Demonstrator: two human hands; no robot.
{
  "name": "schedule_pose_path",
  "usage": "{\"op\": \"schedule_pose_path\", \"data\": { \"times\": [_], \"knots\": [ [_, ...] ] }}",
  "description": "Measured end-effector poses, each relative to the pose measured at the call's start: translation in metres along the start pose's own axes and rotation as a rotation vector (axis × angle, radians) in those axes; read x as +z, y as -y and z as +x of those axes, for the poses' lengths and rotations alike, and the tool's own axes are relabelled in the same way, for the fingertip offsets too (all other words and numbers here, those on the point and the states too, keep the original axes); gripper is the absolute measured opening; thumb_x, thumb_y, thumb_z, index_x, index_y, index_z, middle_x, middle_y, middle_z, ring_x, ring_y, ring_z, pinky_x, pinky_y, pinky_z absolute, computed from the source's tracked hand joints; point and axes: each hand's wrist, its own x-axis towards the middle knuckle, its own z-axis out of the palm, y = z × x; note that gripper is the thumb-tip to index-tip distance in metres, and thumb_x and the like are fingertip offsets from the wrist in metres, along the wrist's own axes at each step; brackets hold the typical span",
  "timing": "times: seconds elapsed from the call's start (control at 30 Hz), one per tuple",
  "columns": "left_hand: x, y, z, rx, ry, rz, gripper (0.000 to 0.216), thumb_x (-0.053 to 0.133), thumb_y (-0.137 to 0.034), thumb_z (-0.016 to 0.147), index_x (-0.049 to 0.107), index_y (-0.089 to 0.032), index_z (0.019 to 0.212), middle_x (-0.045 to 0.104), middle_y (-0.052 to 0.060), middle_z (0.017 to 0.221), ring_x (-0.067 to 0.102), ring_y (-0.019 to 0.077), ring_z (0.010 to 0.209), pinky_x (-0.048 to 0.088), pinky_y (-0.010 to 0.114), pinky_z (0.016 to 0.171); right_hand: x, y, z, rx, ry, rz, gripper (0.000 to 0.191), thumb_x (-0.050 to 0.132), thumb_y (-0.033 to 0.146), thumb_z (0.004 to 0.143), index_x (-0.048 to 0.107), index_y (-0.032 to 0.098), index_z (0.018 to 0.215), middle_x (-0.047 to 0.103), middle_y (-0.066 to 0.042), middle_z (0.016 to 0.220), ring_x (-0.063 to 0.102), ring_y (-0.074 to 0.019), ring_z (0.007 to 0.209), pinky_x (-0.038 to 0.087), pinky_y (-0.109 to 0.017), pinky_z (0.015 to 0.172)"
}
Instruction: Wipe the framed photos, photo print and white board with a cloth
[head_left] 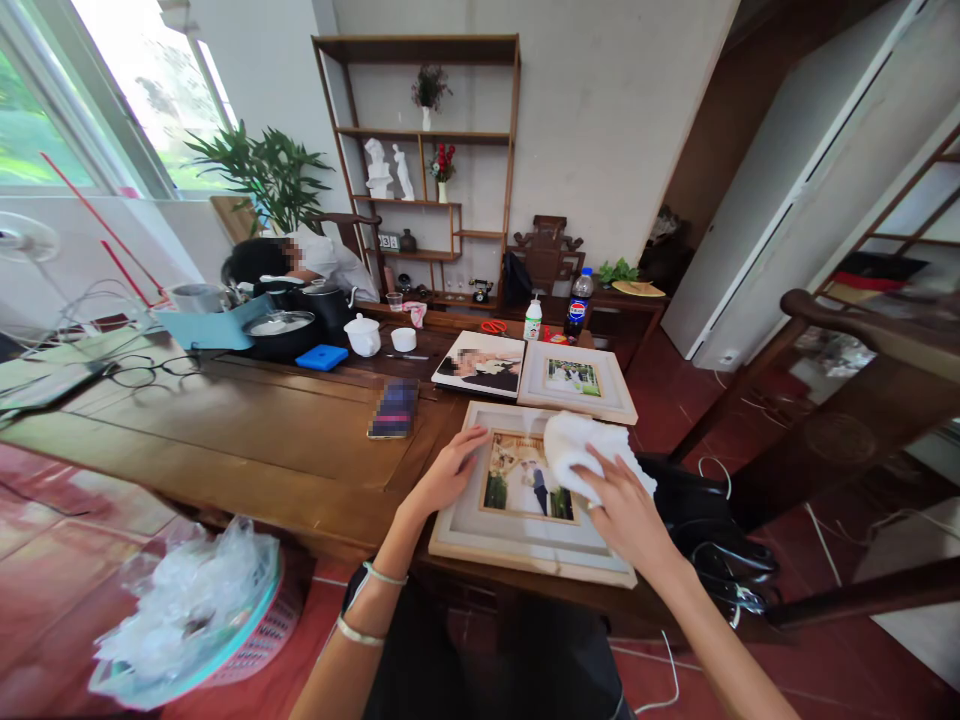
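A light wooden picture frame point(480, 535) with a wedding photo lies flat at the near edge of the dark wooden table point(247, 440). My left hand point(450, 470) rests on the frame's left side, fingers spread flat, steadying it. My right hand point(626, 510) presses a white cloth point(577, 450) onto the glass at the photo's upper right, fingers curled over the cloth. Two more frames lie just behind: a dark photo frame point(480, 365) and a pale frame point(576, 380).
A phone point(394, 408) lies left of the frames. Pots, a white teapot point(364, 335), a blue box point(321, 357) and glasses point(142, 370) crowd the table's far side. A person point(300, 262) leans there. A pink basket of plastic bags point(195, 620) sits on the floor, left. A wooden chair point(862, 400) stands right.
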Motion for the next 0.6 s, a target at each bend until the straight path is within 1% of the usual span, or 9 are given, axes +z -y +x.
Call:
{"op": "schedule_pose_path", "data": {
  "times": [0.07, 0.1, 0.17, 0.2, 0.27, 0.33, 0.43, 0.5, 0.6],
  "knots": [
    [0.001, 0.001, 0.001, -0.001, -0.005, 0.014, 0.046, 0.040, -0.010, 0.086, 0.051, -0.020, 0.129, 0.049, 0.009, 0.137, 0.039, 0.0200, 0.132, 0.029, 0.044, 0.111, 0.008, -0.005, 0.025, 0.048, -0.052, -0.054, 0.062, 0.042, 0.001, 0.067, 0.054, 0.016, 0.126, 0.048, -0.013, 0.137, 0.025, -0.0237, 0.137, 0.017, -0.049, 0.111],
    [0.001, 0.002, 0.001, -0.005, -0.008, 0.021, 0.045, 0.039, -0.012, 0.088, 0.049, -0.020, 0.131, 0.048, 0.010, 0.137, 0.039, 0.0198, 0.132, 0.030, 0.044, 0.111, 0.012, -0.006, 0.035, 0.058, -0.058, -0.075, 0.061, 0.043, 0.002, 0.068, 0.054, 0.016, 0.126, 0.047, -0.013, 0.137, 0.025, -0.0253, 0.137, 0.016, -0.051, 0.110],
    [0.001, 0.002, 0.001, -0.013, -0.012, 0.032, 0.043, 0.039, -0.016, 0.090, 0.048, -0.020, 0.132, 0.048, 0.010, 0.138, 0.039, 0.0197, 0.132, 0.030, 0.043, 0.111, 0.017, 0.000, 0.044, 0.037, -0.025, -0.097, 0.058, 0.045, 0.003, 0.068, 0.055, 0.017, 0.124, 0.046, -0.013, 0.139, 0.025, -0.0281, 0.136, 0.013, -0.054, 0.109],
    [0.001, 0.003, 0.001, -0.015, -0.014, 0.036, 0.042, 0.038, -0.017, 0.091, 0.048, -0.019, 0.131, 0.048, 0.010, 0.138, 0.040, 0.0198, 0.132, 0.031, 0.043, 0.111, 0.018, 0.006, 0.043, 0.010, 0.005, -0.094, 0.058, 0.046, 0.003, 0.068, 0.056, 0.018, 0.123, 0.045, -0.012, 0.140, 0.026, -0.0287, 0.136, 0.012, -0.055, 0.109],
    [0.002, 0.004, 0.002, -0.020, -0.017, 0.044, 0.041, 0.037, -0.019, 0.091, 0.050, -0.018, 0.130, 0.049, 0.011, 0.137, 0.040, 0.0200, 0.132, 0.031, 0.043, 0.111, 0.016, 0.022, 0.031, -0.053, 0.072, -0.060, 0.059, 0.046, 0.003, 0.066, 0.057, 0.020, 0.121, 0.045, -0.011, 0.140, 0.027, -0.0285, 0.135, 0.010, -0.056, 0.109],
    [0.004, 0.006, 0.003, -0.021, -0.019, 0.056, 0.040, 0.037, -0.018, 0.091, 0.052, -0.017, 0.128, 0.051, 0.011, 0.135, 0.041, 0.0203, 0.131, 0.031, 0.043, 0.111, 0.008, 0.042, 0.010, -0.123, 0.144, 0.014, 0.061, 0.047, 0.004, 0.065, 0.057, 0.022, 0.122, 0.044, -0.010, 0.141, 0.027, -0.0277, 0.135, 0.011, -0.056, 0.110],
    [0.009, 0.010, 0.007, -0.009, -0.036, 0.094, 0.038, 0.044, -0.019, 0.088, 0.054, -0.015, 0.125, 0.053, 0.013, 0.132, 0.043, 0.0226, 0.128, 0.033, 0.045, 0.109, -0.007, 0.064, -0.020, -0.219, 0.236, 0.145, 0.064, 0.049, 0.007, 0.063, 0.056, 0.026, 0.123, 0.040, -0.006, 0.144, 0.025, -0.0256, 0.137, 0.012, -0.051, 0.111],
    [0.013, 0.011, 0.009, -0.005, -0.068, 0.124, 0.037, 0.047, -0.019, 0.087, 0.056, -0.014, 0.122, 0.055, 0.014, 0.129, 0.045, 0.0236, 0.126, 0.034, 0.045, 0.108, -0.013, 0.065, -0.028, -0.243, 0.255, 0.201, 0.066, 0.047, 0.006, 0.062, 0.055, 0.028, 0.124, 0.038, -0.003, 0.145, 0.024, -0.0220, 0.137, 0.014, -0.047, 0.113],
    [0.016, 0.012, 0.010, -0.011, -0.098, 0.151, 0.035, 0.043, -0.017, 0.088, 0.058, -0.014, 0.120, 0.058, 0.014, 0.126, 0.047, 0.0226, 0.124, 0.035, 0.045, 0.108, -0.007, 0.045, -0.020, -0.193, 0.193, 0.168, 0.069, 0.044, 0.002, 0.060, 0.056, 0.025, 0.123, 0.040, -0.006, 0.144, 0.025, -0.0184, 0.137, 0.016, -0.044, 0.113]
  ]
}}
